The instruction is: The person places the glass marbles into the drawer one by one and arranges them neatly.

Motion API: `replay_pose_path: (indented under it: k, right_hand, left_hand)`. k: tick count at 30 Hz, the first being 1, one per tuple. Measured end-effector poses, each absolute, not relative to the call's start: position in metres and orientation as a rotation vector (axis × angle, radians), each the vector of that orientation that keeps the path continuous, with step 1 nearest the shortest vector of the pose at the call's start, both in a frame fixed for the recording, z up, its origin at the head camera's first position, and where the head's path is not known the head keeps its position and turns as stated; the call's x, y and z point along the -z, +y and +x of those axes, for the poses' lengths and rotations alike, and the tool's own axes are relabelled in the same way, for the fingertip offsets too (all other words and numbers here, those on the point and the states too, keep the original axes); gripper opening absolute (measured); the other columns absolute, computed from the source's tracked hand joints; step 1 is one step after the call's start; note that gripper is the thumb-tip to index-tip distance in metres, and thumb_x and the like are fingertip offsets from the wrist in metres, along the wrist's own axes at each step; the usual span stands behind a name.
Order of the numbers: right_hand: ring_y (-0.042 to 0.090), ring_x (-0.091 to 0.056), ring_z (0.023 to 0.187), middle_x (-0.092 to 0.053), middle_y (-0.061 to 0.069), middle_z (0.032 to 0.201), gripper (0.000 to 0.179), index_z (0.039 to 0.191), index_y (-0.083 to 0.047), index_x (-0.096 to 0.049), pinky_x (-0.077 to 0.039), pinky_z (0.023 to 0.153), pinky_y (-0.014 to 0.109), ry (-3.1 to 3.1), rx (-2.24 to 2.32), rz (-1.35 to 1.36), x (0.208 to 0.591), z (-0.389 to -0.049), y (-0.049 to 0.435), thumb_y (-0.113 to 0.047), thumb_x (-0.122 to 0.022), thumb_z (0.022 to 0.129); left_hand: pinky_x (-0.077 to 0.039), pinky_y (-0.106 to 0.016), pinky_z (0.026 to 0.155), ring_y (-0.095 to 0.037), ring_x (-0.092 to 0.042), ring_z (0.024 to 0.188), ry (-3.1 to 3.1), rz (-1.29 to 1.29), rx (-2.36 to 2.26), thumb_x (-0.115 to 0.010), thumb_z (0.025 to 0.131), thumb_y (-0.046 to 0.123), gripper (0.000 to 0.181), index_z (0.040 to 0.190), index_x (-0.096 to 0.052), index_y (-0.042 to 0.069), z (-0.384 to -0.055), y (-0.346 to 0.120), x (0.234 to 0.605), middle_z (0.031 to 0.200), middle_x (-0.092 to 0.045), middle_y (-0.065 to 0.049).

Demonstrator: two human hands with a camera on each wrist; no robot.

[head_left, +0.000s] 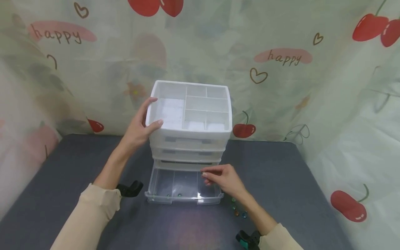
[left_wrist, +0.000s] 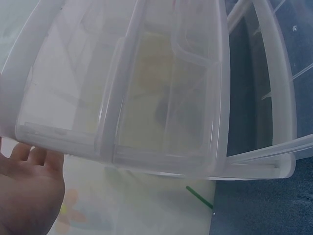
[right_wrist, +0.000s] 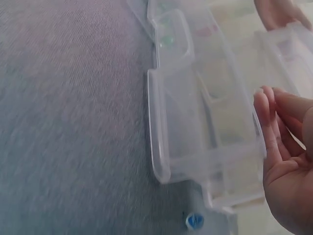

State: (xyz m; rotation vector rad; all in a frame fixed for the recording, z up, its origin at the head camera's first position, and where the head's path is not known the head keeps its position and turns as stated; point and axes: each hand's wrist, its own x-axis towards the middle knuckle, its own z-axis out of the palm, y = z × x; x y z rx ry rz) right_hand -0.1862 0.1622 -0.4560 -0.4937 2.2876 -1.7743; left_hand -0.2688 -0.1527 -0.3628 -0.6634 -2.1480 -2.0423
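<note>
A white plastic drawer unit (head_left: pixel 187 142) stands on the table, its top moulded into an open tray with several compartments. My left hand (head_left: pixel 139 126) grips the upper left side of the unit, thumb over the rim. In the left wrist view, the fingers (left_wrist: pixel 36 155) of that hand are against the edge of the casing. The clear bottom drawer (head_left: pixel 184 200) is pulled out, with several small green glass gems (head_left: pixel 179 195) near its front wall. Over the drawer's right side, my right hand (head_left: pixel 223 178) pinches a small dark gem (head_left: pixel 203 173) between thumb and fingers.
Several loose gems lie on the grey table to the right of the drawer, among them a green one (head_left: pixel 233 200), an amber one (head_left: pixel 236 213) and a blue one (head_left: pixel 244 215). A patterned curtain (head_left: pixel 200 45) hangs behind and along both sides.
</note>
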Motion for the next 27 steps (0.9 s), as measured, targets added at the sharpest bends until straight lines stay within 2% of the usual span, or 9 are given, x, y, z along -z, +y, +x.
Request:
replay_pose_path:
  k: [4, 7, 11, 22, 24, 27]
  right_hand:
    - [0.024, -0.072, 0.077, -0.072, 0.024, 0.094, 0.029, 0.113, 0.006, -0.072, -0.057, 0.072, 0.040, 2.288, 1.778, -0.497, 0.454, -0.190, 0.152, -0.014, -0.073, 0.091]
    - [0.024, -0.072, 0.077, -0.072, 0.023, 0.094, 0.029, 0.113, 0.006, -0.071, -0.057, 0.073, 0.041, 2.269, 1.788, -0.494, 0.453, -0.193, 0.146, -0.013, -0.073, 0.091]
    - [0.025, -0.071, 0.077, -0.070, 0.028, 0.095, 0.028, 0.113, 0.006, -0.071, -0.056, 0.075, 0.046, 2.235, 1.794, -0.492, 0.453, -0.194, 0.138, -0.012, -0.073, 0.091]
    - [0.017, -0.070, 0.074, -0.069, 0.031, 0.098, 0.026, 0.113, 0.009, -0.070, -0.056, 0.075, 0.045, 2.159, 1.778, -0.476, 0.455, -0.200, 0.115, -0.006, -0.071, 0.092]
    - [0.019, -0.070, 0.074, -0.069, 0.031, 0.098, 0.026, 0.113, 0.010, -0.070, -0.057, 0.075, 0.044, 2.142, 1.776, -0.483, 0.457, -0.202, 0.111, -0.005, -0.070, 0.092]
    - [0.028, -0.071, 0.078, -0.069, 0.031, 0.097, 0.026, 0.113, 0.011, -0.069, -0.057, 0.073, 0.039, 2.121, 1.757, -0.497, 0.460, -0.205, 0.106, -0.004, -0.069, 0.092]
  left_hand:
    - [-0.044, -0.024, 0.086, -0.025, -0.044, 0.117, -2.134, -0.666, 2.054, -0.060, 0.096, 0.002, 0.067, 0.153, -0.029, 0.019, -0.269, -0.153, 0.362, 0.146, -0.036, -0.019]
    - [-0.044, -0.023, 0.087, -0.026, -0.044, 0.118, -2.128, -0.667, 2.061, -0.060, 0.096, 0.002, 0.067, 0.153, -0.029, 0.019, -0.269, -0.153, 0.362, 0.147, -0.035, -0.019]
    - [-0.044, -0.023, 0.086, -0.027, -0.044, 0.119, -2.131, -0.674, 2.048, -0.060, 0.096, 0.001, 0.067, 0.153, -0.029, 0.016, -0.269, -0.153, 0.363, 0.148, -0.035, -0.020]
    - [-0.046, -0.025, 0.085, -0.025, -0.045, 0.118, -2.131, -0.673, 2.059, -0.061, 0.096, 0.002, 0.068, 0.154, -0.028, 0.018, -0.270, -0.153, 0.366, 0.146, -0.037, -0.020]
    - [-0.047, -0.025, 0.085, -0.025, -0.046, 0.117, -2.117, -0.682, 2.073, -0.061, 0.096, 0.000, 0.068, 0.153, -0.029, 0.017, -0.270, -0.153, 0.365, 0.145, -0.037, -0.021]
    - [-0.047, -0.025, 0.083, -0.026, -0.047, 0.116, -2.098, -0.691, 2.086, -0.061, 0.095, -0.002, 0.068, 0.153, -0.029, 0.016, -0.270, -0.154, 0.365, 0.144, -0.038, -0.023]
